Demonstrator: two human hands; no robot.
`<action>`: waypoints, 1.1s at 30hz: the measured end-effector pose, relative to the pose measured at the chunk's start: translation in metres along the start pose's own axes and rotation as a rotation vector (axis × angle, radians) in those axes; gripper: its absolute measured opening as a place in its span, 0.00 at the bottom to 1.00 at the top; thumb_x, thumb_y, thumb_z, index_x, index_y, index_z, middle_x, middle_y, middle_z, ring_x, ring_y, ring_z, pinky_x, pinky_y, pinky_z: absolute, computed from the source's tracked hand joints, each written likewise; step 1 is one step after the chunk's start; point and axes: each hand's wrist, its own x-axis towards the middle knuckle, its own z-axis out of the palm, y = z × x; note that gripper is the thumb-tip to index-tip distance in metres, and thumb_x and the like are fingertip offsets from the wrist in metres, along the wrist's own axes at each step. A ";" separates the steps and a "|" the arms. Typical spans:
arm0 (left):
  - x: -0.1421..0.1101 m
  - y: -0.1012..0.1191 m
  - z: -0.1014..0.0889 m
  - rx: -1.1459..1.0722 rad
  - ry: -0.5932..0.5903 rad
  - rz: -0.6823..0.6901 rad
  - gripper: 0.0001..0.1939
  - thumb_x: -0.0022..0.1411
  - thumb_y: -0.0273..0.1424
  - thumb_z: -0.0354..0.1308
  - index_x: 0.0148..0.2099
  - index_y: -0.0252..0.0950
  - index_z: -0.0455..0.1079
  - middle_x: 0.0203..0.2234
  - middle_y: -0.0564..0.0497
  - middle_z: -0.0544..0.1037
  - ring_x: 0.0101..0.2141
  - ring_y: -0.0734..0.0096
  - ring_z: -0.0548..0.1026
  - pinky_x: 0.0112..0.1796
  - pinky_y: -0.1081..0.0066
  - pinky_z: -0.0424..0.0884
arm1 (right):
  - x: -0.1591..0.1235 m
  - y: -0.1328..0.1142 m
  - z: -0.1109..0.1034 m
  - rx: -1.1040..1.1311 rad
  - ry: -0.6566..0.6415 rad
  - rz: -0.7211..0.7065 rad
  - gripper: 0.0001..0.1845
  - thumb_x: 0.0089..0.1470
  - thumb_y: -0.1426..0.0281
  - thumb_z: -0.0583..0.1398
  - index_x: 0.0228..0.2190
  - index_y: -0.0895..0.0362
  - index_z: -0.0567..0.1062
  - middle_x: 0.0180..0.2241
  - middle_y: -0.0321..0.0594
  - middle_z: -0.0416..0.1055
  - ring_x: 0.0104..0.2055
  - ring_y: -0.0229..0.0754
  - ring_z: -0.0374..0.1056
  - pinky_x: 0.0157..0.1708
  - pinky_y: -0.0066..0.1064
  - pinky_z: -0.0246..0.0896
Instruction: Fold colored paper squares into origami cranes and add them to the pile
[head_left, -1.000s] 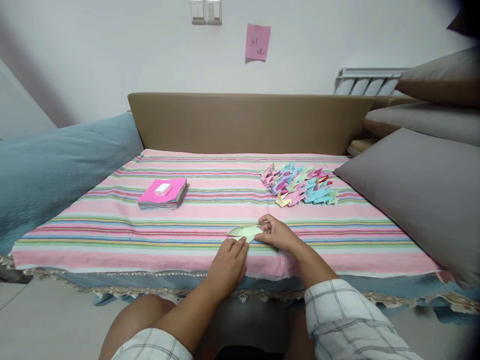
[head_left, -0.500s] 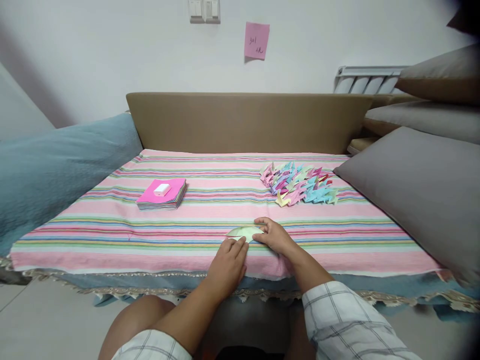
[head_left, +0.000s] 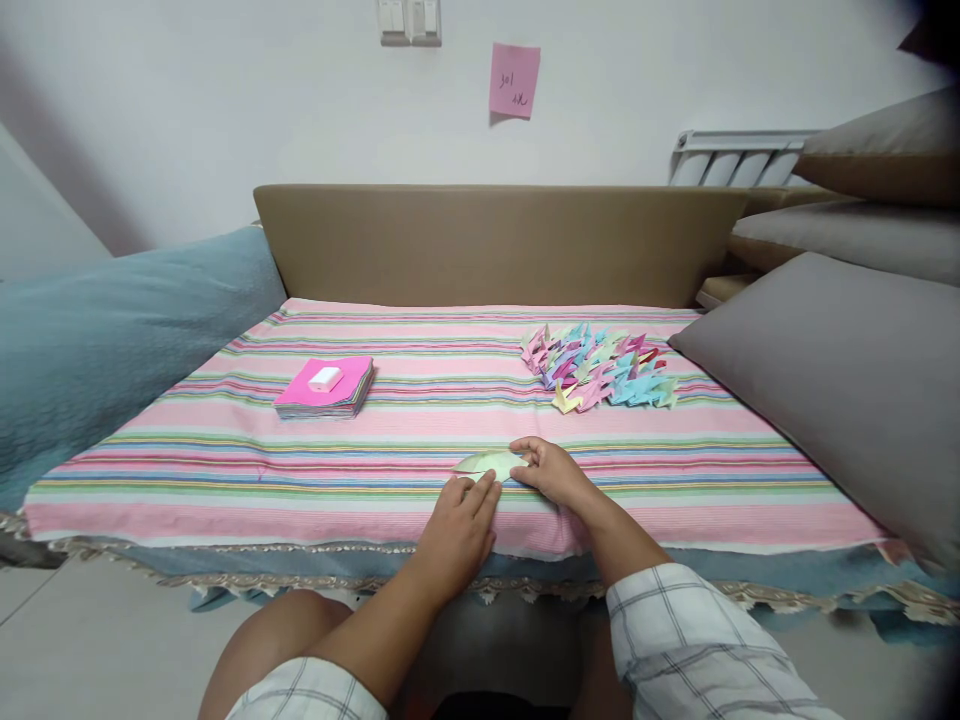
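A pale green sheet of folded origami paper [head_left: 491, 463] lies on the striped cloth, near the front edge. My left hand [head_left: 463, 515] rests at its near edge, fingers stretched out and pressing the paper down from above. At the paper's right end, my right hand [head_left: 551, 468] has thumb and index finger curled around the corner, pinching it. The exact folds under my fingertips are too small to make out. Beyond my right hand sits a cluster of folded paper cranes [head_left: 600, 370] in pink, blue, purple, green and yellow.
A stack of coloured paper squares [head_left: 322, 390] stands at left, with a small white block [head_left: 325, 379] on its pink top sheet. The striped cloth [head_left: 420, 340] covers the seat. Grey cushions [head_left: 832, 370] lean at right; a blue-covered armrest [head_left: 135, 320] bounds the left.
My right hand has shifted slightly left and down along the paper's right end, its index finger lower. My left hand stays almost in place. Paper stack and cranes are unmoved.
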 end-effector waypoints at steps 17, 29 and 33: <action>-0.001 0.006 0.004 0.009 0.031 -0.058 0.31 0.53 0.28 0.54 0.59 0.34 0.56 0.53 0.41 0.63 0.52 0.51 0.60 0.54 0.50 0.54 | 0.004 -0.004 0.012 -0.110 0.041 -0.131 0.19 0.45 0.65 0.61 0.42 0.55 0.70 0.43 0.42 0.73 0.47 0.45 0.68 0.45 0.34 0.61; -0.001 0.006 0.002 0.018 0.008 -0.041 0.31 0.53 0.29 0.54 0.60 0.33 0.55 0.54 0.42 0.63 0.51 0.53 0.60 0.56 0.50 0.51 | 0.006 -0.009 0.014 -0.214 0.122 -0.102 0.16 0.46 0.68 0.59 0.40 0.55 0.72 0.33 0.37 0.74 0.34 0.40 0.69 0.36 0.30 0.61; 0.000 0.006 0.002 0.037 -0.020 -0.017 0.30 0.55 0.29 0.52 0.60 0.34 0.55 0.58 0.43 0.60 0.50 0.55 0.61 0.54 0.49 0.53 | 0.010 -0.005 0.015 -0.183 0.125 -0.071 0.17 0.45 0.67 0.59 0.39 0.56 0.72 0.31 0.36 0.73 0.31 0.39 0.68 0.33 0.29 0.59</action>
